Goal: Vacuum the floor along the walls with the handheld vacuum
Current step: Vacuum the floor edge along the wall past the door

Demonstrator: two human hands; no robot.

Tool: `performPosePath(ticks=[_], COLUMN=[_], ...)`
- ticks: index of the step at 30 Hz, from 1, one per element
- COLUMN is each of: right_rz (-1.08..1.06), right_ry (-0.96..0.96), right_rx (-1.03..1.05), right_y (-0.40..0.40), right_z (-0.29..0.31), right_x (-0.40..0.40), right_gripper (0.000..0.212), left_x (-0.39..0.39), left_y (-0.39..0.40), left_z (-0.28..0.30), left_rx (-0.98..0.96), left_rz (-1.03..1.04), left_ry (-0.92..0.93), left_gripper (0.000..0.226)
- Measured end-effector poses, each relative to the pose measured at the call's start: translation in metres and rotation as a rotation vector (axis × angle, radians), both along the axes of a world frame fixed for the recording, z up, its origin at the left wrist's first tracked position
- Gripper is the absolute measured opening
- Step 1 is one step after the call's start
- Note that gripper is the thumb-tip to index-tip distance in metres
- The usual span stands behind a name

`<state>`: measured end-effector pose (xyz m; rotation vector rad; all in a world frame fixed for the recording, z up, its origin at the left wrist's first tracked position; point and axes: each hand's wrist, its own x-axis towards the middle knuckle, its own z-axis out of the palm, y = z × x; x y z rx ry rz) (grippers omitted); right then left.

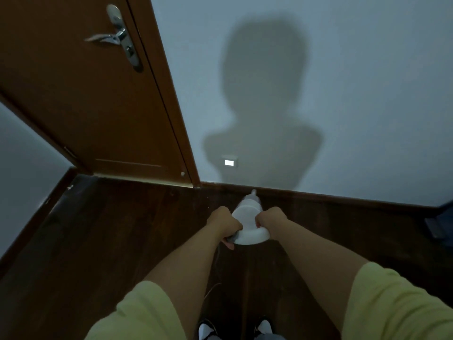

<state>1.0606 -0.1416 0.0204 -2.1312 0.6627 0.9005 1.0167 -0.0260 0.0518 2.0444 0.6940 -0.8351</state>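
Note:
A white handheld vacuum (247, 215) points away from me, its narrow nozzle tip touching the dark baseboard (318, 196) where the dark wooden floor (127, 229) meets the pale wall. My left hand (224, 223) grips the vacuum's left side near its rear. My right hand (270, 218) grips its right side. A thin cord hangs from the vacuum's rear down toward my feet.
A closed brown wooden door (103, 106) with a metal lever handle (110, 38) stands left of the wall. A small lit wall plate (230, 162) glows low on the wall. A dark object (438, 224) sits at the far right. Another wall runs along the left.

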Motion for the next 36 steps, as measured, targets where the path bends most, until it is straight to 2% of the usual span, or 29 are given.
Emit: performPosePath(ticks=[9, 23, 36], right_rz=[-0.068, -0.144, -0.110], right_ry=[-0.018, -0.031, -0.028], right_rx=[-0.045, -0.093, -0.092], right_y=[-0.014, -0.044, 0.002], right_z=[0.014, 0.007, 0.009], right_x=[0.003, 0.018, 0.017], right_gripper=[0.047, 0.049, 0.049], left_x=[0.010, 0.036, 0.030], left_y=[-0.009, -0.039, 0.004], left_z=[0.016, 0.004, -0.002], left_rx=[-0.068, -0.087, -0.043], left_rz=[-0.054, -0.147, -0.096], left_ry=[0.007, 0.026, 0.024], left_gripper=[0.044, 0.042, 0.042])
